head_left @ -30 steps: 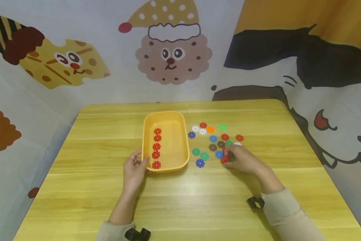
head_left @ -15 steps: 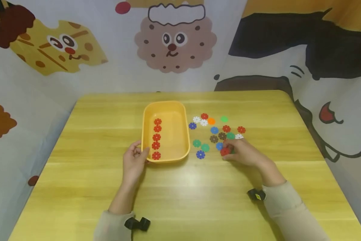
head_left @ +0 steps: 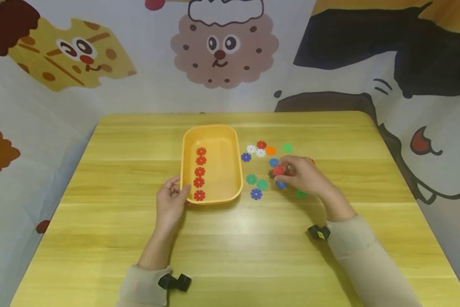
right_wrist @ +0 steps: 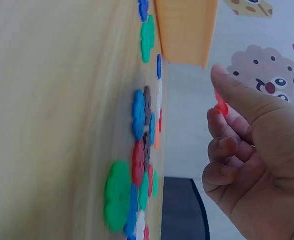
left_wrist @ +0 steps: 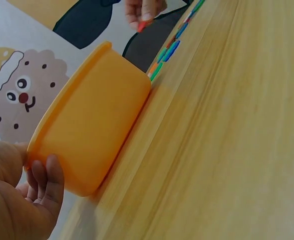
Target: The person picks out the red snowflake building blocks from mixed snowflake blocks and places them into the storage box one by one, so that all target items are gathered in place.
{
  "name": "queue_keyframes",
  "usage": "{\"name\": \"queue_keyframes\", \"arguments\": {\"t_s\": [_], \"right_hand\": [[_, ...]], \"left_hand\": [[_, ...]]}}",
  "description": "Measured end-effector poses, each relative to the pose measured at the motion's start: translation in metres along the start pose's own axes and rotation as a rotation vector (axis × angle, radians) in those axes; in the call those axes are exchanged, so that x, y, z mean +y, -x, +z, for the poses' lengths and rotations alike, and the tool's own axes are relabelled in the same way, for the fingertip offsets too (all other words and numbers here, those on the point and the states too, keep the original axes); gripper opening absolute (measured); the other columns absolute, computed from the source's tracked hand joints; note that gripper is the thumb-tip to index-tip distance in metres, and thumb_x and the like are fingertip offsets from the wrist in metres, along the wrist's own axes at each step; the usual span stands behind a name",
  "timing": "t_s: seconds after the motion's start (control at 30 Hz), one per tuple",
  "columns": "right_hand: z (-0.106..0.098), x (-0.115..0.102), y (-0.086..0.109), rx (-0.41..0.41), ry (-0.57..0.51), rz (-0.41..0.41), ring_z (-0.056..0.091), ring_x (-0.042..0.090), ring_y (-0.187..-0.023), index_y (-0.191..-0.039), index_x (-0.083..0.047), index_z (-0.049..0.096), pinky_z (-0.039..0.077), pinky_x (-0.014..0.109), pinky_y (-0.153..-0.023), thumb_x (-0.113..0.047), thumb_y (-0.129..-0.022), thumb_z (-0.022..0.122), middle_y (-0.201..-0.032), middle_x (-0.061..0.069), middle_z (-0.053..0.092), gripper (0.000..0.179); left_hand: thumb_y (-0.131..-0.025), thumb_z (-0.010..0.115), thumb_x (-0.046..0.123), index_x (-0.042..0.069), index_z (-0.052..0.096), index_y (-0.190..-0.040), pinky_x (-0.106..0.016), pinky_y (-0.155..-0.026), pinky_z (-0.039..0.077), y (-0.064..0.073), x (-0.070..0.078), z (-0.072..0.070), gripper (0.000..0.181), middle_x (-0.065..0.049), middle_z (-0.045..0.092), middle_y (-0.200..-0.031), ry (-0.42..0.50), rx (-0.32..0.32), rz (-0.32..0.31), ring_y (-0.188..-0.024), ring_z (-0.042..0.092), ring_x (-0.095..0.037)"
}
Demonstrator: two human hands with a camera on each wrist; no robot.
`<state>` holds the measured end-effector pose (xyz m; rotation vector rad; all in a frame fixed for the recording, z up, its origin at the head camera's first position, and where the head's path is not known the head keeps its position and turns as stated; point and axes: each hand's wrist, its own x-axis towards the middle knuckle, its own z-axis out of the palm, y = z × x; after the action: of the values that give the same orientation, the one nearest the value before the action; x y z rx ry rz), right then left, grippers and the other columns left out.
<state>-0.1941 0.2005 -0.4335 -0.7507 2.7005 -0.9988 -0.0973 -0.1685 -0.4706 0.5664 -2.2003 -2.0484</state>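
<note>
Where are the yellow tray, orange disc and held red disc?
Yellow tray [head_left: 222, 170], head view, bare floor.
Orange disc [head_left: 270, 151], head view, middle of its face.
Held red disc [head_left: 278, 170], head view, visible face.

No lettering or numbers can be read.

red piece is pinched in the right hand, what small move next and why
Probably carry the red piece left over the yellow tray: the right hand pinches it clear of the table, five red pieces line the tray's left side, and the left hand holds the tray.
</note>
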Motion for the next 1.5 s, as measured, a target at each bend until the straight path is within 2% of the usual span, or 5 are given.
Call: {"name": "queue_keyframes", "arguments": {"t_s": [0.1, 0.4, 0.83, 1.3, 1.5], "right_hand": [[0.002, -0.005, -0.012, 0.021, -0.016, -0.013, 0.043, 0.017, -0.057, -0.109, -0.008, 0.067, 0.039, 0.026, -0.05, -0.02, -0.087, 0.082, -0.075, 0.004, 0.057, 0.029], [0.011, -0.021, -0.047, 0.063, -0.079, -0.019, 0.056, 0.023, -0.075, -0.119, -0.003, 0.066, 0.049, 0.027, -0.056, -0.022, -0.088, 0.081, -0.109, 0.012, 0.067, 0.039], [0.032, -0.043, -0.089, 0.112, -0.157, -0.049, 0.058, 0.02, -0.073, -0.114, -0.004, 0.067, 0.048, 0.024, -0.052, -0.027, -0.088, 0.081, -0.095, 0.007, 0.065, 0.038], [0.05, -0.069, -0.124, 0.12, -0.183, -0.071, 0.063, 0.02, -0.091, -0.121, -0.001, 0.065, 0.058, 0.03, -0.083, -0.027, -0.09, 0.079, -0.101, 0.008, 0.067, 0.043], [0.054, -0.076, -0.136, 0.076, -0.103, -0.117, 0.066, 0.024, -0.098, -0.122, 0.0, 0.064, 0.058, 0.033, -0.091, -0.027, -0.09, 0.079, -0.111, 0.012, 0.069, 0.044]], "left_hand": [[-0.096, 0.068, 0.006, 0.003, 0.057, -0.133, -0.028, -0.06, 0.063, 0.001, 0.0, 0.0, 0.039, -0.009, 0.058, -0.087, 0.011, 0.001, -0.002, -0.067, 0.062, -0.015], [-0.096, 0.067, 0.005, 0.003, 0.056, -0.133, -0.027, -0.06, 0.062, 0.001, 0.001, 0.0, 0.039, -0.009, 0.058, -0.087, 0.023, 0.004, -0.013, -0.066, 0.062, -0.014], [-0.095, 0.067, 0.004, 0.002, 0.057, -0.131, -0.027, -0.059, 0.062, 0.001, 0.001, 0.0, 0.038, -0.008, 0.058, -0.086, 0.029, 0.001, -0.008, -0.066, 0.06, -0.013], [-0.094, 0.068, 0.002, 0.001, 0.058, -0.129, -0.028, -0.058, 0.062, 0.001, 0.001, -0.001, 0.036, -0.009, 0.059, -0.086, 0.042, 0.005, 0.008, -0.069, 0.062, -0.02], [-0.093, 0.068, 0.001, 0.0, 0.058, -0.129, -0.028, -0.058, 0.062, 0.002, 0.001, 0.001, 0.037, -0.009, 0.058, -0.085, 0.06, -0.001, 0.01, -0.067, 0.061, -0.017]]}}
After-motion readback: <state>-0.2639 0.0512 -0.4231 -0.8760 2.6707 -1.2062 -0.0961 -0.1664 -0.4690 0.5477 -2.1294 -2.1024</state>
